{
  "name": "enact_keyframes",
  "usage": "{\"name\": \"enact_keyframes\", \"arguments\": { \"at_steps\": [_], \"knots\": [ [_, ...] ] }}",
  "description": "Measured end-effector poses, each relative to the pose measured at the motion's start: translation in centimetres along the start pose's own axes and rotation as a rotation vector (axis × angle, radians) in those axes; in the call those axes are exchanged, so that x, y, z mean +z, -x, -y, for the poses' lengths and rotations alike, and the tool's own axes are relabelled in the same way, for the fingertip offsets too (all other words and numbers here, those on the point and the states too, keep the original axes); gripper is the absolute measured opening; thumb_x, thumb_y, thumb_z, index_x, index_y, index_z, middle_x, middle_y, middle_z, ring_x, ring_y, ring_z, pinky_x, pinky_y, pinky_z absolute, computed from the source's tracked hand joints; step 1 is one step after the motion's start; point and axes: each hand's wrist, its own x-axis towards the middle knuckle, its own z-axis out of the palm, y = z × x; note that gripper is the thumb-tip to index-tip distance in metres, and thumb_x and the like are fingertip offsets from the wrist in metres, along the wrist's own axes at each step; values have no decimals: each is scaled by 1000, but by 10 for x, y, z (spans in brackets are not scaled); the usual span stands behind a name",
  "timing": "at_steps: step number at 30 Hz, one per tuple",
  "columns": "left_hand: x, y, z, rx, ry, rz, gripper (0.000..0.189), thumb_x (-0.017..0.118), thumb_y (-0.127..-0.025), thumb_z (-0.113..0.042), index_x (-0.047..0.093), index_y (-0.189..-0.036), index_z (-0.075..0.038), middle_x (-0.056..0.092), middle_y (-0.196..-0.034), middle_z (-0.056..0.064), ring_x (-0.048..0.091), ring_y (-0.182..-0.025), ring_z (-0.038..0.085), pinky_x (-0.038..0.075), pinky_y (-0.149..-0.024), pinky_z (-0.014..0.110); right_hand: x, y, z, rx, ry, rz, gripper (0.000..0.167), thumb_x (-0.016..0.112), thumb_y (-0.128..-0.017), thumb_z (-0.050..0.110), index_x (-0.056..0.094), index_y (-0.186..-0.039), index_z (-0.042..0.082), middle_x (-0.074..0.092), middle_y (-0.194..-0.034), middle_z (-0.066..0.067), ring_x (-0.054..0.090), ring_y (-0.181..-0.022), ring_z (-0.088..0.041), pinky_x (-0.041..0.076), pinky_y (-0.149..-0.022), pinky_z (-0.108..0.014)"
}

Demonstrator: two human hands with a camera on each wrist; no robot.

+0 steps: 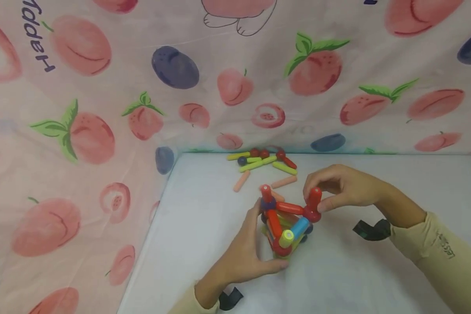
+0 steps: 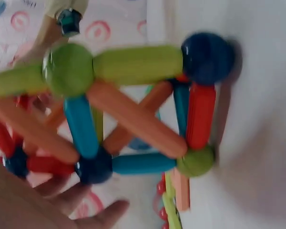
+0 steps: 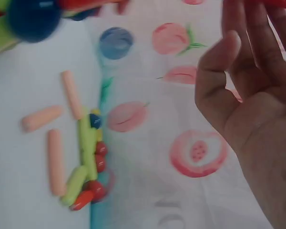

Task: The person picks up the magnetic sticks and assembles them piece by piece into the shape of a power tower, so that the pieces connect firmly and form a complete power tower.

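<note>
A tower of magnetic rods and balls [image 1: 274,224] stands on the white table, with coloured rods joined by balls in the left wrist view [image 2: 138,119]. My left hand [image 1: 241,248] holds its left side, fingers at the far corner and thumb at the near one. Over the tower's right corner, my right hand [image 1: 347,187] pinches an upright red rod [image 1: 315,197] on a red ball [image 1: 311,213]. In the right wrist view the right hand's [image 3: 257,95] fingertips run out of the frame at a red piece. A short yellow rod [image 1: 286,237] rises from the near corner.
Behind the tower lies a loose pile of yellow-green rods [image 1: 259,164], red balls [image 1: 264,153] and a dark blue ball [image 1: 241,161]. Several peach rods [image 1: 241,181] lie closer. A fruit-print cloth [image 1: 235,87] hangs beyond the table's [image 1: 188,209] back edge.
</note>
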Motion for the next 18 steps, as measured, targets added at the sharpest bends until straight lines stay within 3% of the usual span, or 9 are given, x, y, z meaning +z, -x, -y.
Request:
{"name": "enact_keyframes", "arguments": {
  "at_steps": [2, 5, 10, 15, 18],
  "knots": [
    [6, 0, -5, -30, -19, 7, 128, 86, -75, -51, -8, -162, -37, 21, -166, -15, 26, -153, 8, 34, -118, 62, 4, 4, -2, -6, 0, 37, 35, 69, -87, -15, 67, -115, 6, 69, -105, -5, 65, -99, -20, 61, -87, -34],
    [15, -3, -9, -43, -25, -38, 133, 91, -74, -43, -9, -162, -38, 28, -161, -14, 32, -149, 6, 36, -118, 57, 8, 7, -5, -19, 3, 32, 36, 70, -86, -15, 68, -115, 6, 71, -106, -6, 67, -99, -20, 62, -87, -34],
    [18, -7, -5, -21, -34, -101, 121, 85, -74, -13, 5, -162, -38, 41, -153, -15, 43, -142, 7, 40, -116, 55, 14, 6, -5, -66, 3, 47, 40, 72, -83, -16, 71, -115, 8, 73, -105, -7, 68, -97, -20, 62, -84, -36],
    [10, -6, 1, -47, -3, -71, 112, 77, -77, -11, 9, -161, -41, 38, -160, -15, 39, -148, 11, 38, -115, 62, 22, 0, -4, -95, 82, 42, 40, 77, -81, -10, 73, -115, 12, 74, -103, -2, 68, -95, -17, 61, -84, -34],
    [6, -7, 5, -28, -9, -63, 105, 73, -78, -9, 15, -161, -40, 43, -157, -14, 44, -143, 10, 42, -114, 56, 19, -2, -6, -106, 101, 70, 45, 80, -79, -9, 71, -119, 11, 73, -108, -2, 67, -97, -16, 60, -85, -33]
  ]
}}
